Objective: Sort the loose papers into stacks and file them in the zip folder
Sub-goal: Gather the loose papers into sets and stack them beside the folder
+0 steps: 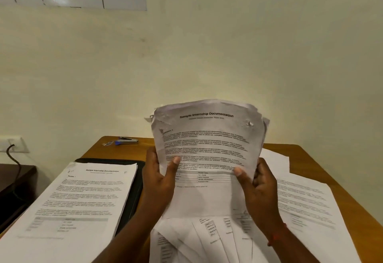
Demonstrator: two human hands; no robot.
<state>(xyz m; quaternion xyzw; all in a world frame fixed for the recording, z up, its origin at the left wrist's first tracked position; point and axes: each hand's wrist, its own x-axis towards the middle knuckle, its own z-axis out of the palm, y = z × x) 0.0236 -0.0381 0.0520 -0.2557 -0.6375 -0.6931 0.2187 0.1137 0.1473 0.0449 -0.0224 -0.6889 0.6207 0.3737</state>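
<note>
Both forearms rise from the lower edge of the view and meet on one held sheaf (207, 144) of papers, raised upright above the table (298, 152). My left hand (159, 180) grips the sheaf's left edge, thumb pressed flat on the front page and fingers curled behind. My right hand (259, 188) grips the right edge the same way, thumb on the print, fingers hidden behind the paper. A red thread (276, 236) circles the right wrist. The sheaf is several sheets thick and bows forward at the top. Its upper corners are torn and creased, and the front page is headed "Sample Internship Documentation", with text paragraphs and a small table below. At 9 o'clock of the sheaf a squared stack (83, 196) with the same heading lies flat on the black zip folder (135, 182), which shows only along the stack's far and right sides; whether it is zipped I cannot tell. At 6 o'clock loose sheets (196, 240) lie fanned and overlapping under my wrists. At 3 o'clock further printed pages (306, 200) lie spread on the brown wood-toned tabletop. At 10 o'clock, near the far edge, lies a metal stapler (126, 141) with a blue end. A wall socket (12, 143) with a dark cable sits far left.
</note>
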